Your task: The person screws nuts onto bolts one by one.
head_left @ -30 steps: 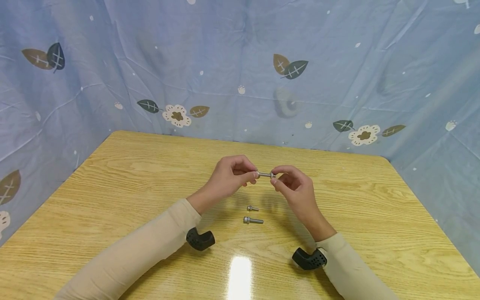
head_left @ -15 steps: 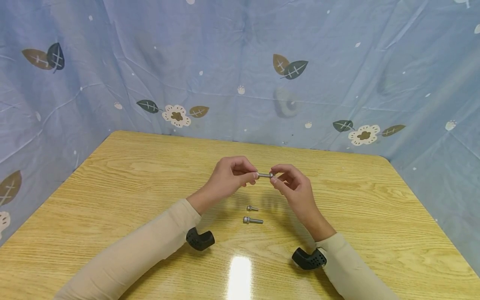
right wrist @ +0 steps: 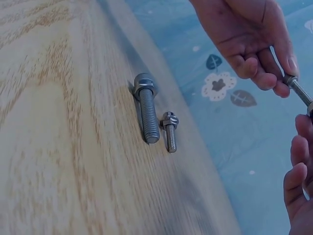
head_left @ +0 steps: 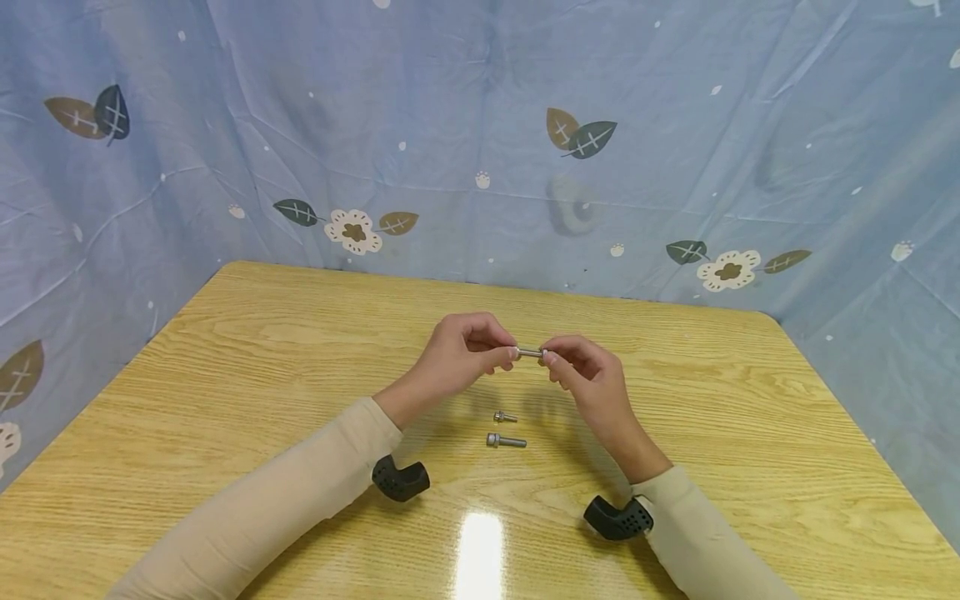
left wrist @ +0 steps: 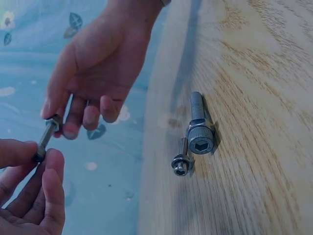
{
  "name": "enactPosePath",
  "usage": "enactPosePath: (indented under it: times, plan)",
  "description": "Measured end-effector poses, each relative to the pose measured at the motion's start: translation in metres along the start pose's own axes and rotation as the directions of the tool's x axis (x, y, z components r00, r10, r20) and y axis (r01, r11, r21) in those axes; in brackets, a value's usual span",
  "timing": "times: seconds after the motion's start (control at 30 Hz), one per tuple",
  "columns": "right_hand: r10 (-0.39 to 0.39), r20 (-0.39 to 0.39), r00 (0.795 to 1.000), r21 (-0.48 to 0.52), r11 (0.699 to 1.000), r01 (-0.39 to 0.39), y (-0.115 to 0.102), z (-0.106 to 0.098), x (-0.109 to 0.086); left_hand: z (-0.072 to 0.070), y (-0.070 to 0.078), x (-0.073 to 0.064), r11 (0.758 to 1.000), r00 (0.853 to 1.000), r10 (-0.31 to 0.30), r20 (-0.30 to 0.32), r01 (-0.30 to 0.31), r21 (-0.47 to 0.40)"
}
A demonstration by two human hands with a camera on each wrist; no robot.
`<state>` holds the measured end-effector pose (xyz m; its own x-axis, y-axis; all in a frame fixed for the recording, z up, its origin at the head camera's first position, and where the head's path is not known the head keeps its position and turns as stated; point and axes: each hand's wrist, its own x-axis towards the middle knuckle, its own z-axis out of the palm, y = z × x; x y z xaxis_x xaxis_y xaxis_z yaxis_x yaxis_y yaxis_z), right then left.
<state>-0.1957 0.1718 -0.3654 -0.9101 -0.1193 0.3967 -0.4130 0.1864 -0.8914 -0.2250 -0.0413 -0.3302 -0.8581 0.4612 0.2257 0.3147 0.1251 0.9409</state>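
Bolt (head_left: 530, 353) has its head (right wrist: 289, 79) pinched by the left hand (head_left: 456, 357), nut (left wrist: 54, 121) by the right hand (head_left: 592, 372).

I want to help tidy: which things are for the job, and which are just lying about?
Being used:
held bolt, pinched by the left hand
nut on it, pinched by the right hand

Just lying on the table, perhaps for the job too:
bigger bolt
smaller bolt

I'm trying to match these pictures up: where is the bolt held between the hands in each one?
Head: held bolt a little below and right of centre.
Left wrist: held bolt towards the left edge, just below mid-height.
Right wrist: held bolt by the right edge, above mid-height.
Shared landmark: larger loose bolt, lying beside the smaller loose bolt in all three.
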Motion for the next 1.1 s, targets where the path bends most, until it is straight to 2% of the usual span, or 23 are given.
enactPosePath:
  times: [0.13, 0.33, 0.47, 0.9, 1.1]
  plan:
    - [0.027, 0.002, 1.0, -0.017, 1.0, -0.027, 0.0005, 0.0004, 0.0, 0.0, -0.0011, 0.0002, 1.0, 1.0, -0.008, 0.001, 0.008, 0.005]
    - [-0.035, 0.006, 0.999, -0.022, 0.999, 0.035, 0.0007, 0.0007, 0.0, -0.0011, -0.0033, 0.0005, 1.0, 0.999, -0.025, -0.027, 0.025, 0.002]
    - [-0.05, 0.01, 0.999, -0.014, 0.999, 0.05, 0.001, 0.0014, -0.0004, -0.0007, -0.0037, 0.0009, 1.0, 0.999, -0.03, -0.018, 0.03, -0.002]
    - [0.006, 0.023, 1.0, -0.008, 1.0, -0.005, 0.0016, 0.0014, -0.0009, 0.0009, -0.0045, 0.0012, 1.0, 1.0, -0.018, 0.007, 0.018, 0.01]
    - [-0.048, 0.012, 0.999, 0.004, 0.999, 0.048, 0.0007, 0.0009, -0.001, 0.0001, -0.0035, 0.0011, 1.0, 0.999, -0.03, -0.015, 0.03, -0.002]
